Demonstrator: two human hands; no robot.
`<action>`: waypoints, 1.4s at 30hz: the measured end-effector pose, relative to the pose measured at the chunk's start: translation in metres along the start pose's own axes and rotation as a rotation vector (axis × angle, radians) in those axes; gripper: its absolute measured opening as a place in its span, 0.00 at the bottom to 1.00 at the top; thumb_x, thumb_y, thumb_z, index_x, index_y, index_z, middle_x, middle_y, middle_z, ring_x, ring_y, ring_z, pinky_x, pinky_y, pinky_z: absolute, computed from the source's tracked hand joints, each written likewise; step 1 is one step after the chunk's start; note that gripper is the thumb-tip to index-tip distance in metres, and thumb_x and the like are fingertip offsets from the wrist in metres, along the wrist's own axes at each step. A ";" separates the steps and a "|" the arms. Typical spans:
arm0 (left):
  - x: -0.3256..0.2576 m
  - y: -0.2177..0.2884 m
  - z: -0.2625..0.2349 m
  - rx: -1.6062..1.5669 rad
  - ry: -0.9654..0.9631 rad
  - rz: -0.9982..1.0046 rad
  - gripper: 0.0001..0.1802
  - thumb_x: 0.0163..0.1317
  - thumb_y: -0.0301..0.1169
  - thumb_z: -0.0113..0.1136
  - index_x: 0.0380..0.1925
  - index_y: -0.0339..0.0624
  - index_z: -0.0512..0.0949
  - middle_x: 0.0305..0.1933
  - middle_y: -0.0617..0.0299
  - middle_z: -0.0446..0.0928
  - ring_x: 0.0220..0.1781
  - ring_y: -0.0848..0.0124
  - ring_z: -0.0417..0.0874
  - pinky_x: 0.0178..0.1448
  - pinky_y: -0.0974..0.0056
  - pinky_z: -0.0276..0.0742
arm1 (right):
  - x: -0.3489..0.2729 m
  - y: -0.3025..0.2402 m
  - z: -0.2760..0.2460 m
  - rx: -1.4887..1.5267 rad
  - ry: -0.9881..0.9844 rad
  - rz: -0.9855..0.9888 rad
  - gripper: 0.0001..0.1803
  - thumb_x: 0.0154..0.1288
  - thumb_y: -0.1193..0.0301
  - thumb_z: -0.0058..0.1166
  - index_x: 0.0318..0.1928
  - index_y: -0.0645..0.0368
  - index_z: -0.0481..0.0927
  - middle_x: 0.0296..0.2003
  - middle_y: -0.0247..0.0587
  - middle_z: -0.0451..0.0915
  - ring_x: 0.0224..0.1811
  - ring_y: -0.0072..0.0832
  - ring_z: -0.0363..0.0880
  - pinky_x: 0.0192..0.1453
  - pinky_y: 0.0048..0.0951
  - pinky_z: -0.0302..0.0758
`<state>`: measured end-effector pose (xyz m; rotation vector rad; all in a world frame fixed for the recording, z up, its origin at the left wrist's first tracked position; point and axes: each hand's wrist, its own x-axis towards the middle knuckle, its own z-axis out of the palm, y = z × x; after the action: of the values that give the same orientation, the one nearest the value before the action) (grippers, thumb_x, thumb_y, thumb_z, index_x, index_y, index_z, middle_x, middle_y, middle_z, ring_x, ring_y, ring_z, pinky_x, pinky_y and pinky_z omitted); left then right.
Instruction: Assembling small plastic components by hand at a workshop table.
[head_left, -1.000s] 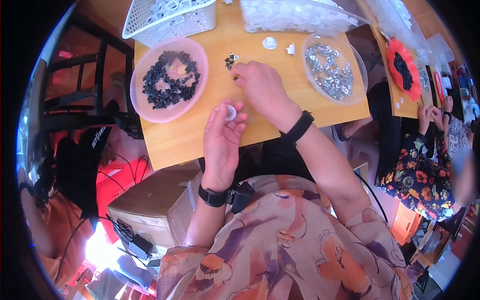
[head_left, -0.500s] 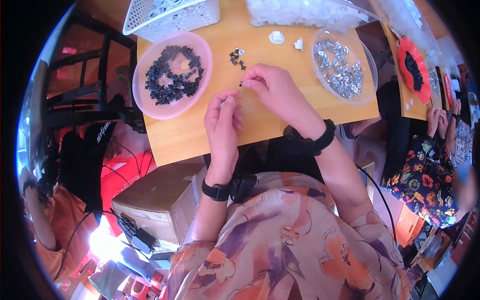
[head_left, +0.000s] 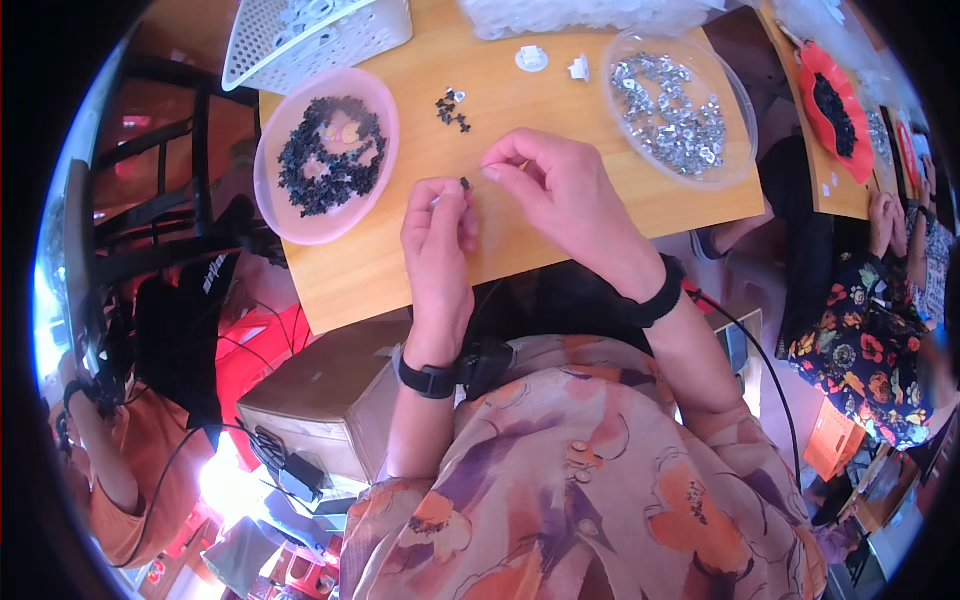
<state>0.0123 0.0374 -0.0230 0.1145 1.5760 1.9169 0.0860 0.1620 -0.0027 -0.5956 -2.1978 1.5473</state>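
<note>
Pinched at the fingertips of my left hand [head_left: 436, 235] is a small black part [head_left: 464, 184]. Just to its right, my right hand [head_left: 555, 190] has thumb and forefinger closed together, a short gap from the black part. Whatever its fingertips hold, if anything, is too small or hidden to make out. Beyond my hands lies a little group of loose black parts [head_left: 446, 112], with a small silvery piece [head_left: 459, 96] beside it. On the left a pink bowl [head_left: 270, 190] holds many similar black parts. A clear tray [head_left: 748, 140] of shiny metal pieces stands on the right.
Two white plastic fittings [head_left: 531, 59] sit near the table's far side. Behind are a white perforated basket [head_left: 330, 50] and a clear bag of pale pieces [head_left: 600, 15]. A cardboard box [head_left: 320, 400] stands below the table's left edge. Other people sit at both sides.
The small black part at my right fingertips before now shows at my left fingertips. My right hand has shifted slightly right. The whole view has moved a little.
</note>
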 end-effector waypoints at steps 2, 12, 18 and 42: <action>-0.001 -0.002 0.001 0.003 -0.010 0.002 0.05 0.69 0.32 0.52 0.35 0.45 0.73 0.26 0.71 0.71 0.25 0.84 0.66 0.28 0.77 0.59 | -0.002 0.003 0.002 -0.087 0.047 -0.095 0.05 0.60 0.74 0.54 0.32 0.64 0.78 0.27 0.46 0.79 0.29 0.41 0.79 0.34 0.35 0.75; -0.001 -0.002 -0.005 0.031 -0.059 0.004 0.06 0.69 0.32 0.51 0.34 0.45 0.73 0.26 0.72 0.70 0.24 0.84 0.66 0.27 0.77 0.57 | 0.000 0.008 0.005 -0.333 0.014 -0.504 0.03 0.58 0.74 0.52 0.31 0.59 0.74 0.26 0.43 0.74 0.29 0.42 0.77 0.32 0.38 0.74; -0.001 -0.003 -0.002 -0.046 -0.071 -0.047 0.05 0.68 0.32 0.52 0.34 0.45 0.74 0.26 0.73 0.70 0.24 0.84 0.65 0.27 0.77 0.57 | -0.001 0.014 0.005 -0.228 -0.004 -0.455 0.04 0.59 0.78 0.55 0.34 0.61 0.75 0.28 0.41 0.76 0.27 0.34 0.78 0.31 0.29 0.73; -0.009 -0.007 0.005 -0.137 -0.311 -0.046 0.24 0.73 0.32 0.44 0.65 0.32 0.61 0.62 0.51 0.69 0.63 0.63 0.71 0.68 0.60 0.65 | -0.020 0.010 0.011 0.187 0.143 0.015 0.07 0.61 0.74 0.55 0.32 0.65 0.74 0.23 0.45 0.78 0.24 0.30 0.79 0.29 0.30 0.74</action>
<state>0.0247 0.0376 -0.0252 0.2997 1.2301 1.8617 0.0974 0.1454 -0.0171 -0.6434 -1.9236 1.6413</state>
